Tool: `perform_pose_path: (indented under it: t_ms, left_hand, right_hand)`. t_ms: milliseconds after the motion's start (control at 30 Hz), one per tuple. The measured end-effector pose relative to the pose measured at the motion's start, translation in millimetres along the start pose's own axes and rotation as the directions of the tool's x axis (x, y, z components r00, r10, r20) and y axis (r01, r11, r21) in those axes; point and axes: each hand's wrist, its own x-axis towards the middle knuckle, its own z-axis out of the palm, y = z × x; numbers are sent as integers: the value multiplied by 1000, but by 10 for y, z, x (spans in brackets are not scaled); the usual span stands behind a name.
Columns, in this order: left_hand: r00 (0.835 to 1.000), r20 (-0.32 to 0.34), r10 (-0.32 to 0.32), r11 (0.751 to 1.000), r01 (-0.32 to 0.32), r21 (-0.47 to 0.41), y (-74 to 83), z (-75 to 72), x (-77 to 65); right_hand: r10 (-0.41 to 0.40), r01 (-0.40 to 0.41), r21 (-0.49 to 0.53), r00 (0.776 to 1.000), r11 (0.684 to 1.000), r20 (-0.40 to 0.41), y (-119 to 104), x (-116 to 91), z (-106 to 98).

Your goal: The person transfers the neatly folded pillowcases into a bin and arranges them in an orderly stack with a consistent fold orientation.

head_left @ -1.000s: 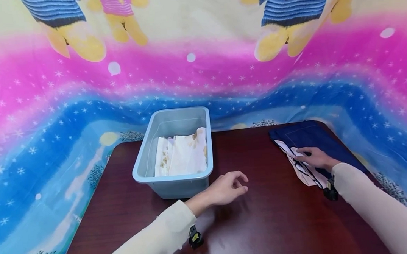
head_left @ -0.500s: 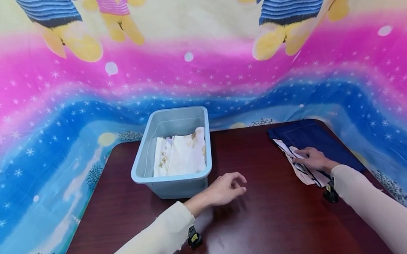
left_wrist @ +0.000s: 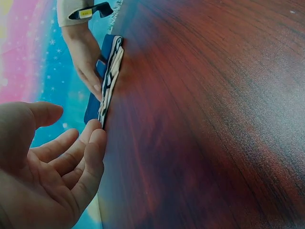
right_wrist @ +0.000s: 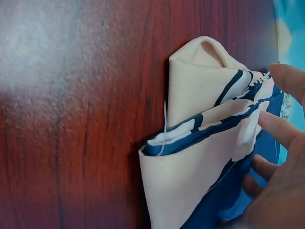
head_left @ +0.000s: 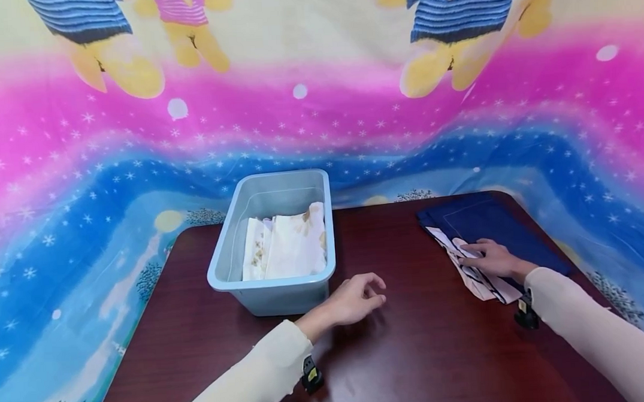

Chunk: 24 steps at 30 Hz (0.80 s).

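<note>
A folded navy cloth (head_left: 479, 218), with pale panels and dark printed lines along its near left edge, lies at the right of the table. My right hand (head_left: 492, 258) is on that edge and pinches the layered folds between thumb and fingers (right_wrist: 281, 129). In the right wrist view a loose white thread (right_wrist: 165, 124) hangs at the pale fold. My left hand (head_left: 353, 298) hovers over the table with loosely bent fingers, nothing in it. Just behind it stands a light blue plastic bin (head_left: 282, 282), holding folded white cloths (head_left: 297, 247) with tan prints.
The dark reddish-brown table (head_left: 404, 353) has rounded back corners. A printed curtain (head_left: 351, 128) in pink and blue hangs close behind and along the sides. The bin reaches near the table's back edge.
The right hand and the navy cloth have shifted slightly left and toward me together. The left hand and the bin stay nearly where they were.
</note>
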Motion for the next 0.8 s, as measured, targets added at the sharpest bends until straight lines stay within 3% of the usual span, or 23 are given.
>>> perform_pose_path:
  t_ms: [800]
  left_hand:
    - [999, -5, -32, 996, 31, -81, -83, 103, 190]
  right_hand:
    - [-55, 61, -55, 994, 997, 99, -466, -115, 160]
